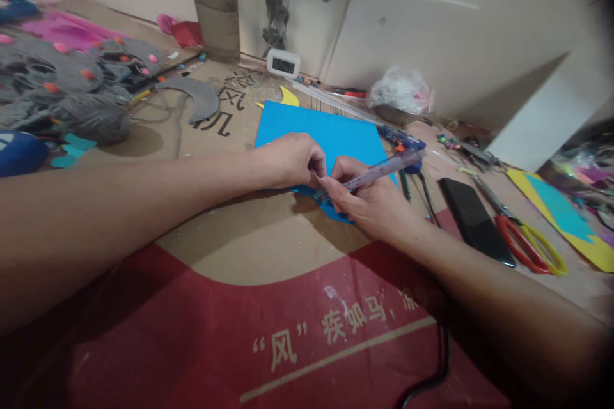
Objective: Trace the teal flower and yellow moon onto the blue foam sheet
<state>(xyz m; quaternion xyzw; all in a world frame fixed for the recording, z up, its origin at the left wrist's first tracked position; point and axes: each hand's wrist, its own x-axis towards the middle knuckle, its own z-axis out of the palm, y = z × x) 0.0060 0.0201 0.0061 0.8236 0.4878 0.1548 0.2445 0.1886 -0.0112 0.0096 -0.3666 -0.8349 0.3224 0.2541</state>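
Pen (384, 169) clear, purplish | right hand (369, 201) fingers clamped on it | left hand (292, 160) seemingly pinching blue sheet (326, 131)

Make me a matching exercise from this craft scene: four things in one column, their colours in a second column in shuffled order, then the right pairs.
Things:
1. foam sheet under the hands
2. scissors handles
3. phone
4. small clock by the wall

Colours:
A. black
B. white
C. blue
D. red and yellow

Pairs: 1-C, 2-D, 3-A, 4-B
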